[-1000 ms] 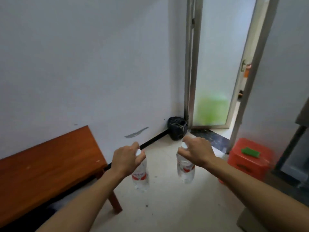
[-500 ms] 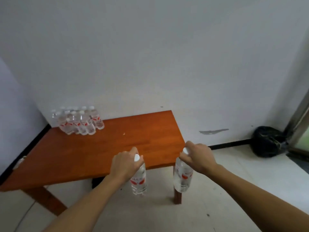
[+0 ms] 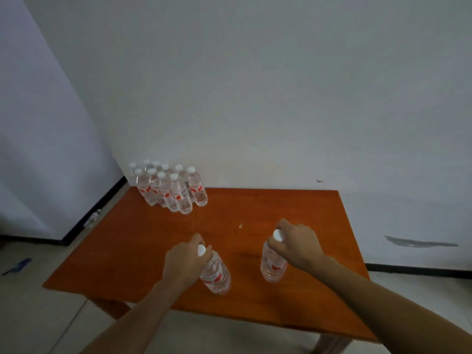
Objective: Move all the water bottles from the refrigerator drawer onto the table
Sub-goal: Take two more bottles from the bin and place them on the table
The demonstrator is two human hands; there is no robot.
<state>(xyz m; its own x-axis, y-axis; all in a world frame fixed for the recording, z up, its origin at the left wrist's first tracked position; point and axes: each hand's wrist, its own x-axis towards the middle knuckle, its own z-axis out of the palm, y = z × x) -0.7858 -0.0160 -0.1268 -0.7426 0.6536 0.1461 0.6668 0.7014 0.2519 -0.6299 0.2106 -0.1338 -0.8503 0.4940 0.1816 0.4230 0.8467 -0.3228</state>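
While the left hand (image 3: pixel 187 261) and right hand (image 3: pixel 297 242) each grip a water bottle by its capped neck, hanging low over the orange table (image 3: pixel 293 205) at frame centre, they look ready to join the standing cluster (image 3: pixel 169 187) at upper left.

Grey smear (image 3: pixel 419 243) on the wall (image 3: pixel 255 98) — blue object (image 3: pixel 16 265) on the floor (image 3: pixel 38 318).

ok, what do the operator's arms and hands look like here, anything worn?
The left hand and right hand are bare: no gloves, markers or cables. The left forearm and right forearm are uncovered up to the frame edge, so no sleeve shows. No watch or band at either wrist. Rings cannot be ruled out at this sharpness.
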